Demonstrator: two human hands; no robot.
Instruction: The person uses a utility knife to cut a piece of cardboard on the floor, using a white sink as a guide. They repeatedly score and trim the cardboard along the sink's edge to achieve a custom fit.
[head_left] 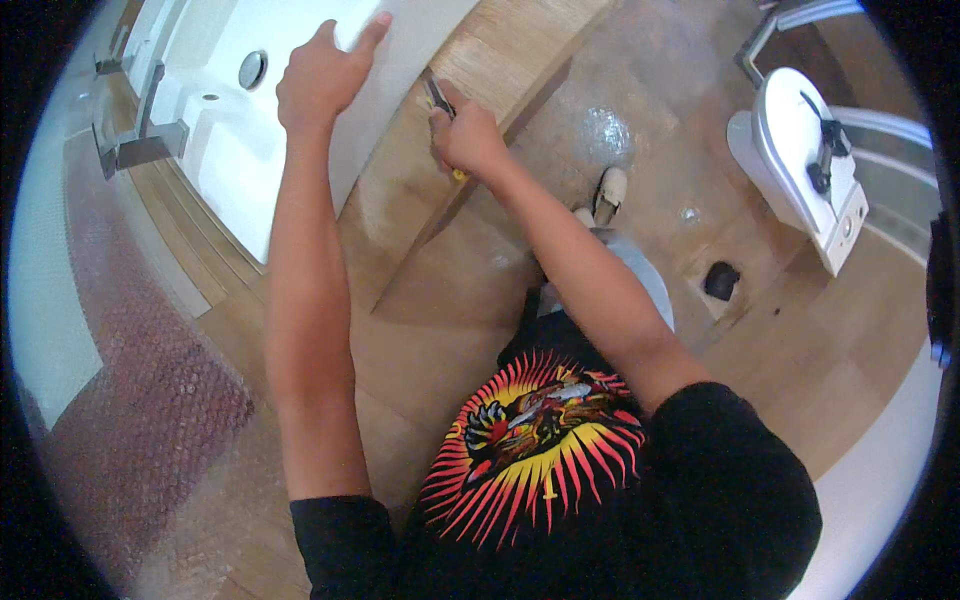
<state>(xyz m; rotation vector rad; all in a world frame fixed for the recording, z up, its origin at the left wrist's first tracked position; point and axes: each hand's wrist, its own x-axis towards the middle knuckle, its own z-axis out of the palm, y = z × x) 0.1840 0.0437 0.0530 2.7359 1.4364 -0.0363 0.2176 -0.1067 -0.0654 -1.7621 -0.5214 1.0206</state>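
My left hand point(325, 75) rests with its fingers apart on the rim of a white bathtub point(410, 50). Just to its right, my right hand point(468, 132) is closed around a utility knife point(438, 98) with a dark body. A bit of yellow shows at the lower end of my grip. The knife's tip points away from me, near the line where the tub's side meets a wood-look tiled ledge point(520, 45). Whether the tip touches that line, I cannot tell.
A chrome tap point(145, 150) stands at the tub's left edge. Bubble wrap point(150, 400) covers the left side. On the right are a white toilet point(785, 125), a black fitting point(825, 160) lying on its lid, and a dark opening point(720, 281) in the wet tiled floor point(640, 120).
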